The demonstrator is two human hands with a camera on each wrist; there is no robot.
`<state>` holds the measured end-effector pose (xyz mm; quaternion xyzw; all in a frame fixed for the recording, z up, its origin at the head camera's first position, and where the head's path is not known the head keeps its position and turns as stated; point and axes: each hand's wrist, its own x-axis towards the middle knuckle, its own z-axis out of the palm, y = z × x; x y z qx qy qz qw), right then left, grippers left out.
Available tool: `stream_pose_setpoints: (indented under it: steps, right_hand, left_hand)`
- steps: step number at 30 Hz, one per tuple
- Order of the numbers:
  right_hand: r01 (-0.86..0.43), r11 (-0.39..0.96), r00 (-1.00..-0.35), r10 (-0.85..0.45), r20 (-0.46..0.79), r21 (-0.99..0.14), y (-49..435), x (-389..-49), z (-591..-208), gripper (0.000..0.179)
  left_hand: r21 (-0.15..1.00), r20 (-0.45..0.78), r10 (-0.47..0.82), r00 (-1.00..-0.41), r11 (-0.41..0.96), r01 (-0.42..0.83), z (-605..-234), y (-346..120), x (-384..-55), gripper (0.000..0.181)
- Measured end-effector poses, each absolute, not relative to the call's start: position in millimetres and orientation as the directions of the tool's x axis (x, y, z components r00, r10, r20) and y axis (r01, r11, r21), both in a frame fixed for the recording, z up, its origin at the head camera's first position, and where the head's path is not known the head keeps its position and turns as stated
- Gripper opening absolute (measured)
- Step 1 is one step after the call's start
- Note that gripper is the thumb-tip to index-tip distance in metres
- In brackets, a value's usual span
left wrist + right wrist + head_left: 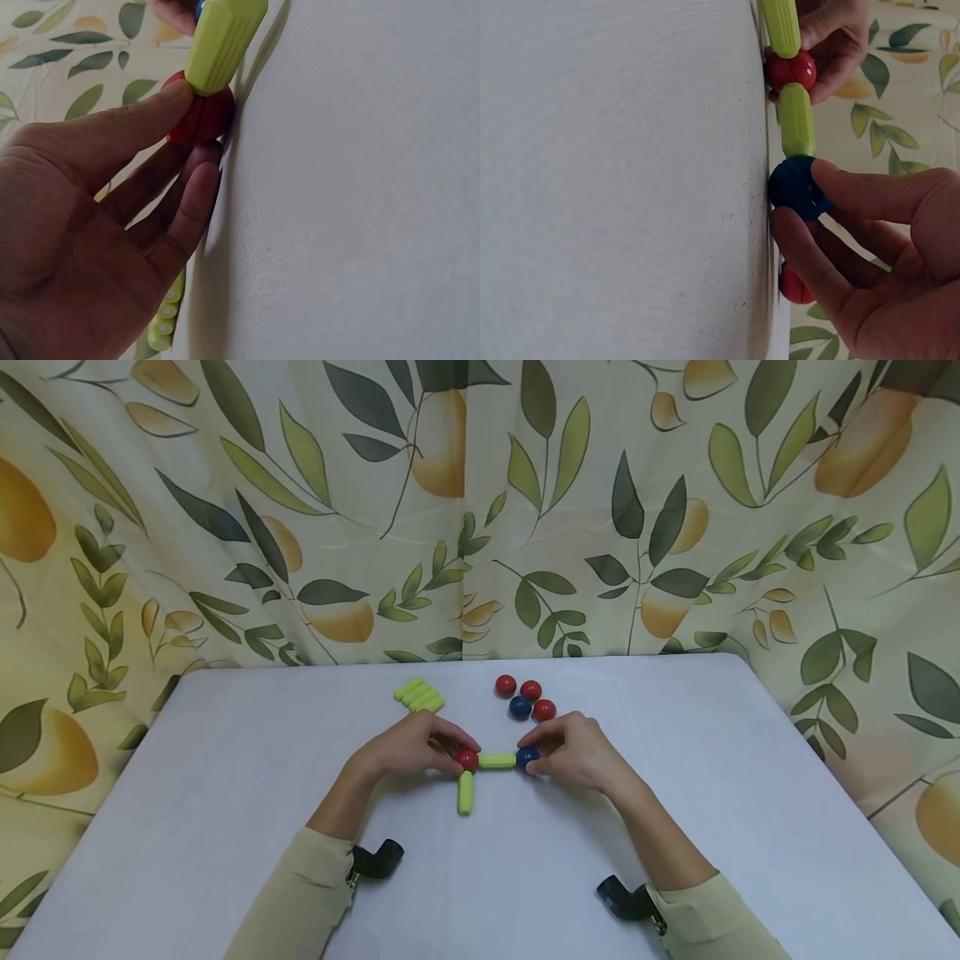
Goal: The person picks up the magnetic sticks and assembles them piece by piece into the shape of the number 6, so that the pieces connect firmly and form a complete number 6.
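Note:
My left hand (414,745) pinches a red ball (467,760) between thumb and fingers, low over the white tabletop. From that ball a yellow-green rod (497,761) runs right to a dark blue ball (527,757), which my right hand (576,753) pinches with thumb and fingers. A second yellow-green rod (465,794) joins the red ball and points toward me, making a corner. In the left wrist view this rod (225,46) has ribbed, faceted sides. The right wrist view shows the blue ball (799,187) against the end of the connecting rod (797,120).
Behind my left hand lies a row of several yellow-green rods (419,695). Farther right, behind my right hand, sit three loose red balls (506,686) and one blue ball (520,707). A leaf-and-fruit patterned curtain (480,510) hangs at the back edge of the white table (480,893).

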<state>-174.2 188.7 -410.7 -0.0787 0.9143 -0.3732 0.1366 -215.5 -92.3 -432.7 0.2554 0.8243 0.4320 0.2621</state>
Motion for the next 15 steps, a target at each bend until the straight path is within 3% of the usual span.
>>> stream_pose_setpoints:
  steps: [15]
  right_hand:
    - [-0.029,0.711,-0.95,-0.238,-0.202,-0.703,187.4,-174.8,-408.6,0.027]
  left_hand:
    - [0.843,-0.203,0.632,-0.748,0.501,0.194,-429.8,-92.0,-214.5,0.032]
